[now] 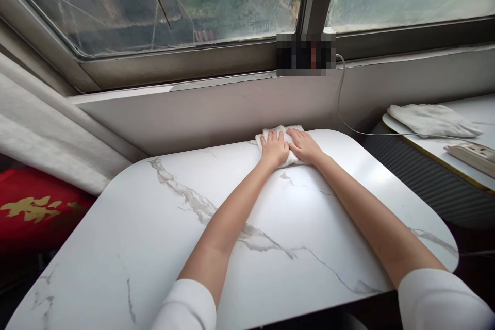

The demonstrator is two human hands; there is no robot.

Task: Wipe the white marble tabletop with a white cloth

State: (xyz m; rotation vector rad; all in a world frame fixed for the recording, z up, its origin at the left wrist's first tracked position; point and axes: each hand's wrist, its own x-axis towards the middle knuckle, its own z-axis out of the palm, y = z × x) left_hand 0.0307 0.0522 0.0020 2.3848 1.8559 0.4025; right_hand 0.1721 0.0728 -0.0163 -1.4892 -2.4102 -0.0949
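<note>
A folded white cloth lies at the far edge of a white marble-patterned table. My left hand rests flat on the cloth's left part, its fingers stretched out and a little spread. Beside it, my right hand presses on the right part of the same cloth, with its fingers extended toward the left. Both palms are down, and the hands nearly touch. Much of the cloth is hidden under them.
A low wall and window frame rise behind the table. On a second table at right lie another white cloth and a power strip. A cable hangs down from a blurred object on the sill. Red fabric is at left.
</note>
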